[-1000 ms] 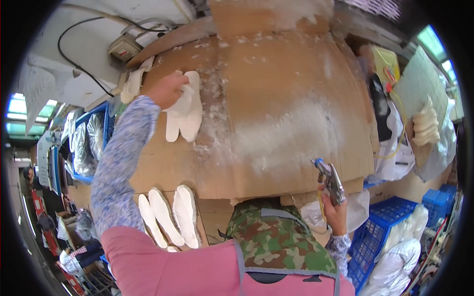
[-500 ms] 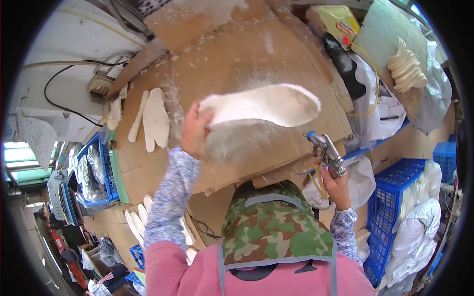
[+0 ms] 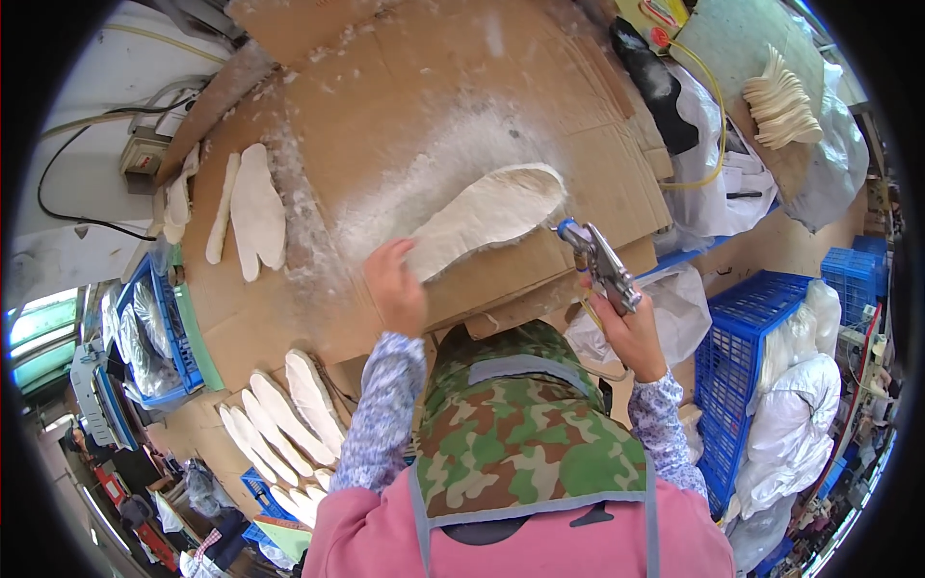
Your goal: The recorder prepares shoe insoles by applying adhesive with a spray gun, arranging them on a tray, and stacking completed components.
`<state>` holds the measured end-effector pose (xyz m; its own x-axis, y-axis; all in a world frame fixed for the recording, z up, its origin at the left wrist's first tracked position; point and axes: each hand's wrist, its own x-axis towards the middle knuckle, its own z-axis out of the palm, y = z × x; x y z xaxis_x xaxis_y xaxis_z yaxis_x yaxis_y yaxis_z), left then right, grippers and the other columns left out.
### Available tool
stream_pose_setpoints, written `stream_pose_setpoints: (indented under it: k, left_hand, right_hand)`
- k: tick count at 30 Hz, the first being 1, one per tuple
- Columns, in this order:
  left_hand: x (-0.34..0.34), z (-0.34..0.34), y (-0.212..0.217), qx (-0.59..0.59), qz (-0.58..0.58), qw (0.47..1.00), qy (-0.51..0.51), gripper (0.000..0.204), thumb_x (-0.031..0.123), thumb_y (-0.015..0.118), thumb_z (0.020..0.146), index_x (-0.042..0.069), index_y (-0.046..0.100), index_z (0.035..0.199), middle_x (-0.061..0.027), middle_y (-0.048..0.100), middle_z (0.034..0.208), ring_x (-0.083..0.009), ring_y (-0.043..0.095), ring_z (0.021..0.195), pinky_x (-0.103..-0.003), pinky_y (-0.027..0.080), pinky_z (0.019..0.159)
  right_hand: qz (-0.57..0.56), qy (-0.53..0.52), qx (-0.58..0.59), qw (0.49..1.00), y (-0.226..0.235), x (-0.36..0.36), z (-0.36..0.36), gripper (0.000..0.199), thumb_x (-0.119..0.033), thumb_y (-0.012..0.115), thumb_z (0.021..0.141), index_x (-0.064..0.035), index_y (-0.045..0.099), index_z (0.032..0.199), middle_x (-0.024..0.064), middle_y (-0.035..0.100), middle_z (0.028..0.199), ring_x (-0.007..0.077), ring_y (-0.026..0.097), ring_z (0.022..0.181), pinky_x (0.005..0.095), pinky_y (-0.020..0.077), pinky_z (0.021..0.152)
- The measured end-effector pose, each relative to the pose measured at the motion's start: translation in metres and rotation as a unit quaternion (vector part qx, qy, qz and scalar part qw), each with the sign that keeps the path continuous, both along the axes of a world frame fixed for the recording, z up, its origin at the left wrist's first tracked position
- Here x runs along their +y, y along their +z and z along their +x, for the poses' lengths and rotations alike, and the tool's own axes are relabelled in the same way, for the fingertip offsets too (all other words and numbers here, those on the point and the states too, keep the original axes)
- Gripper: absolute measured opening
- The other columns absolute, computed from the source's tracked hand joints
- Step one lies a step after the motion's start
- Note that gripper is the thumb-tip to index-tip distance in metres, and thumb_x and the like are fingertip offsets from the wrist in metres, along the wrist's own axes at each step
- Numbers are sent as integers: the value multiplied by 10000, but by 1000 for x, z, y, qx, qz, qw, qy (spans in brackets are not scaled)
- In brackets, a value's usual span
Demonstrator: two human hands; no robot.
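Observation:
A long cream-white insole (image 3: 489,212) is tilted over the cardboard, its wide rounded end toward the right. My left hand (image 3: 397,287), a little blurred, pinches the narrower end. In my right hand (image 3: 628,332) is a metal spray gun (image 3: 609,270) with a blue nozzle; its tip points at the insole's right end, close to the edge. A yellow hose runs down from the gun's grip. White fibres and residue cover the cardboard (image 3: 376,106) around and behind the insole.
White pieces (image 3: 258,207) lie left on the cardboard. Several insoles (image 3: 284,414) sit in rows at lower left. A blue crate (image 3: 737,371) with white bags stands right. Stacked insoles (image 3: 779,104) rest at far right. A yellow hose (image 3: 723,106) curves nearby.
The insole has swung from nearly level to slanted and come nearer, with my left hand lower. My right hand has moved slightly left with the spray gun. The view has shifted.

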<state>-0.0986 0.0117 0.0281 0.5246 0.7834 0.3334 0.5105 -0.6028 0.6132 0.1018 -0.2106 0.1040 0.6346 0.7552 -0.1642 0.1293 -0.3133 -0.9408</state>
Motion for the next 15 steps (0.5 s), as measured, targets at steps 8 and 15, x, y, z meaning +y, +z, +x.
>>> stream_pose_setpoints:
  k: [8,15]
  left_hand:
    - [-16,130,-27,40,25,982,-183,512,49,564,802,50,462,1304,-128,476,1332,-317,389,1287,-470,259,1091]
    - [-24,143,-48,121,-11,976,-181,719,176,631,788,60,310,1421,-102,312,1470,-307,224,1383,-534,126,1126]
  right_hand:
    - [-101,-30,82,991,10,21,8,187,-39,578,881,-22,568,1067,2,565,747,72,459,606,242,392,552]
    - [-59,-12,-26,998,-5,26,18,218,-36,574,880,-16,545,1095,31,566,729,94,500,620,265,414,565]
